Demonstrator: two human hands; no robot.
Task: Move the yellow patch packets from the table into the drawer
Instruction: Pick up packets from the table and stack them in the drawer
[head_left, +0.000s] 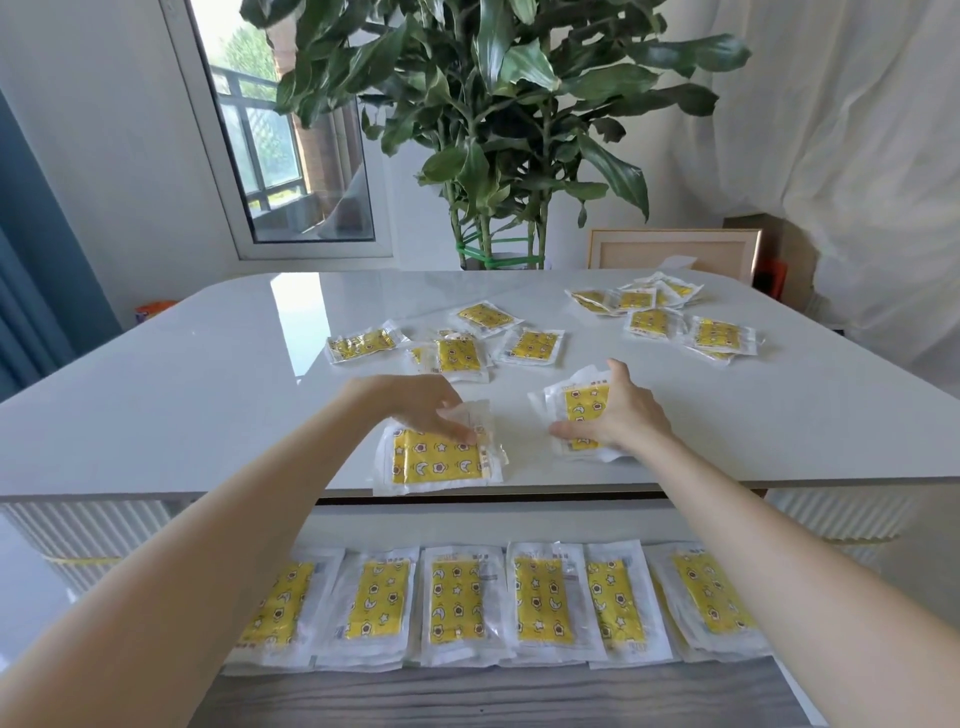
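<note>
Closest, the open drawer (519, 691) already has a row of packets (457, 597) lying side by side. They look light, thin and bendy, with slick clear wrap, so I think they could slip. The best place to hold one is its clear edge, or across a pile with thumb and fingers. Just past the drawer, the left hand (426, 410) pinches the clear edge of a near packet (436, 465) lying flat at the front of the table (156, 405). Beside it, the right hand (623, 415) grips a small stack (576, 410) between thumb and fingers. Farther back, loose packets (457, 353) lie well apart from both hands, and a far bunch (670, 319) sits at the back right.
</note>
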